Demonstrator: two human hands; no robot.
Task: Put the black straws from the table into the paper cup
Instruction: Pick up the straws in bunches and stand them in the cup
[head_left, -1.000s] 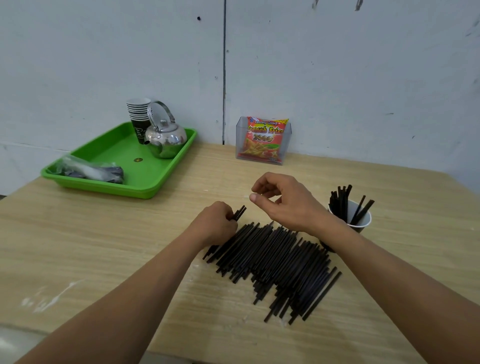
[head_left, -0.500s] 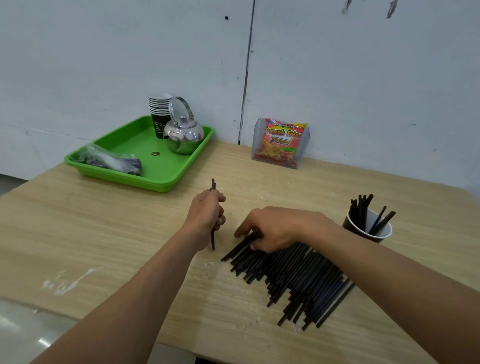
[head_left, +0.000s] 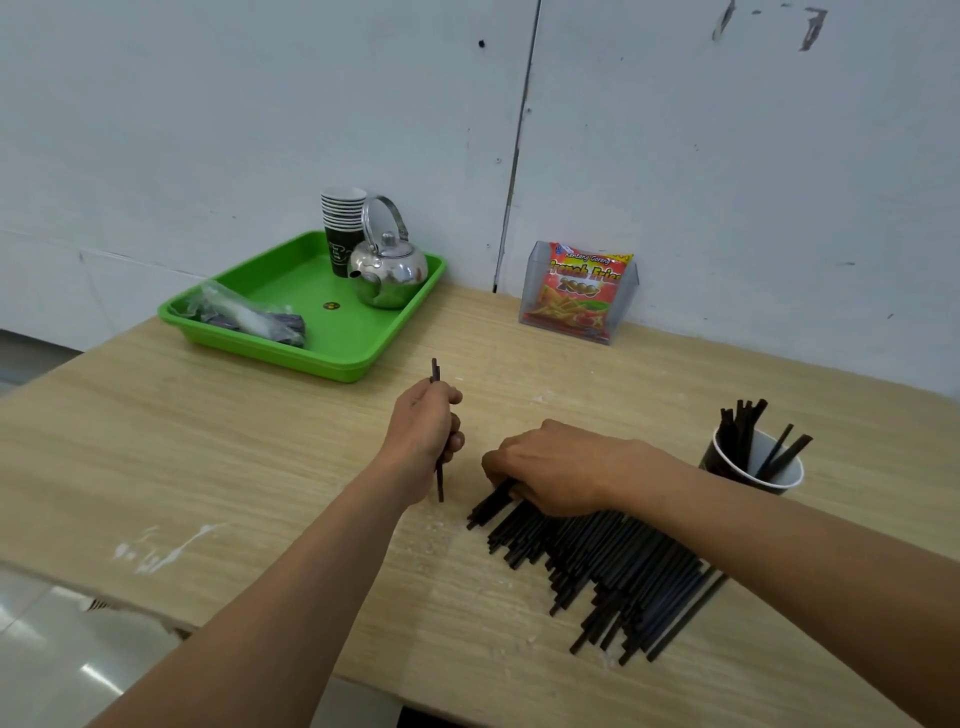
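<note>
Left hand (head_left: 423, 431) pinches upright straws (head_left: 439, 483) | right hand (head_left: 550, 480) curls onto straw pile (head_left: 613, 566) | paper cup (head_left: 750, 465) far right

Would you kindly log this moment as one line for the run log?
left hand: grip shut on held straws | right hand: on straw pile, grip unclear | paper cup: partly filled

Your left hand (head_left: 423, 431) holds a few black straws (head_left: 438, 421) straight up and down, closed tight around them. Your right hand (head_left: 550, 475) rests palm down on the big pile of straws (head_left: 602, 561) on the table (head_left: 260, 467), fingers curled. At 2 o'clock from that pile stands the paper cup (head_left: 753, 462) with straws inside.
</note>
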